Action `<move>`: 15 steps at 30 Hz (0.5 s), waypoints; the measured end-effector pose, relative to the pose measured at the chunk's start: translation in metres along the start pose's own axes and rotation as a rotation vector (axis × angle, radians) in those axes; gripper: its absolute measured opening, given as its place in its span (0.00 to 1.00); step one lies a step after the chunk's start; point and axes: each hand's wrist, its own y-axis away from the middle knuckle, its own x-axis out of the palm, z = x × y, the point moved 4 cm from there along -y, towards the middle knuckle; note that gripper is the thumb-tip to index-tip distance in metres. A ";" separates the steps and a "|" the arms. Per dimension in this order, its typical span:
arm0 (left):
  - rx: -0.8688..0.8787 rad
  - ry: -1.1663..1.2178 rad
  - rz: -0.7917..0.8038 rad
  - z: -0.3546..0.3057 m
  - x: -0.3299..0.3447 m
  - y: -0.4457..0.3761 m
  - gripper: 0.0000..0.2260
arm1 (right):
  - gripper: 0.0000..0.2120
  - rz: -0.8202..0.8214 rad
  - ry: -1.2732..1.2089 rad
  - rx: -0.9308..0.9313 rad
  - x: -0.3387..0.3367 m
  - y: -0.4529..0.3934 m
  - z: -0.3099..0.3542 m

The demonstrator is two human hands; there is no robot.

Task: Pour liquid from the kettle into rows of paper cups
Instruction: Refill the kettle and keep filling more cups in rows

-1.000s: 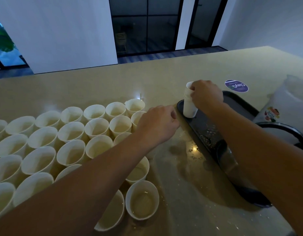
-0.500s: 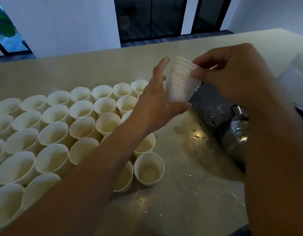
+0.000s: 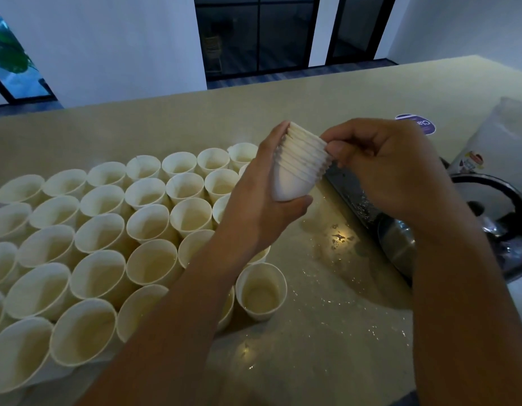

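Several nested paper cups form a short stack (image 3: pixel 298 168) held tilted above the counter (image 3: pixel 327 92) at centre frame. The left hand (image 3: pixel 265 206) wraps the stack's base and side, thumb beneath it, apparently to steady it. The right hand (image 3: pixel 380 165) pinches the rims at the upper end, a hold that looks meant to peel one cup free. Both hands are closed on the stack.

Dozens of open paper cups (image 3: pixel 101 235) stand rim to rim in rows across the left half of the frame, packed tight, presumably so pouring can run along each line. One single cup (image 3: pixel 261 291) stands at the block's right edge, below the left wrist; it seems to hold a little pale liquid.

At the right edge, partly hidden by the right forearm, the metal kettle (image 3: pixel 400 247) rests untouched on a dark tray (image 3: pixel 350 194), close at hand for pouring. Droplets glint on the counter between tray and cups. A white bag (image 3: pixel 500 142) and a purple sticker (image 3: pixel 421 124) lie in the upper right.
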 end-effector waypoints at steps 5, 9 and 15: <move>-0.002 0.055 0.001 -0.005 0.003 0.001 0.43 | 0.12 -0.105 0.025 -0.029 0.003 -0.003 0.004; 0.001 0.074 0.018 -0.013 0.001 -0.001 0.42 | 0.10 -0.178 0.039 -0.036 0.001 -0.005 0.005; -0.012 0.065 0.029 -0.018 0.002 -0.002 0.41 | 0.09 -0.227 0.008 -0.067 -0.003 -0.005 0.001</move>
